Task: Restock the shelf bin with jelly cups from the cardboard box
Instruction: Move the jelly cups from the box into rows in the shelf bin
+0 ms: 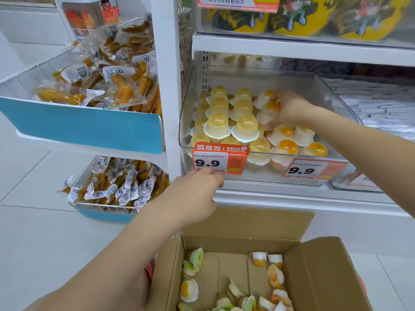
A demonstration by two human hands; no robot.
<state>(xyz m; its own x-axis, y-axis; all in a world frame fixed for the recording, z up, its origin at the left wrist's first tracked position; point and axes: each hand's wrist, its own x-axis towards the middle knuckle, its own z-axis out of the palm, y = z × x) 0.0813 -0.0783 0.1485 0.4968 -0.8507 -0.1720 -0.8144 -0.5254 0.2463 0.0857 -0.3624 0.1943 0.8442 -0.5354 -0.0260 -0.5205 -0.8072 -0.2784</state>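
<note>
Clear plastic shelf bin (183, 122) is largely stocked; the right hand (289, 108) sits inside it, fingers closed around white jelly cups with orange centres (270, 107), judged mid-placement in the back row. Left hand (195, 189) rests at the bin's front beneath the orange price tag (219, 161), curled, holding nothing visible. Next move calls for releasing the cups, then reaching into the brown cardboard box (325, 277) below, where more lie loose.
</note>
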